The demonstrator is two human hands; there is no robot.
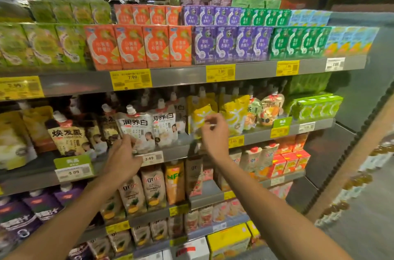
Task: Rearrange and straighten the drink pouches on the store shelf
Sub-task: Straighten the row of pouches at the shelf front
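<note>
Spouted drink pouches stand in rows on the middle shelf (174, 151). My left hand (122, 157) pinches the lower left corner of a tilted white pouch (136, 129) with black lettering. A second white pouch (165, 127) stands upright just to its right. My right hand (214, 134) is raised in front of a yellow pouch (199, 118), fingers curled at its right edge; whether they grip it I cannot tell. Another yellow pouch (234, 114) stands to the right. A brown-and-cream pouch (68, 136) leans at the left.
Orange (136, 46), purple (232, 43) and green (298, 41) juice cartons fill the shelf above. Tall cartons (153, 187) stand on the shelf below, and purple pouches (27, 210) at lower left. Yellow price tags line the shelf edges. An aisle opens at the right.
</note>
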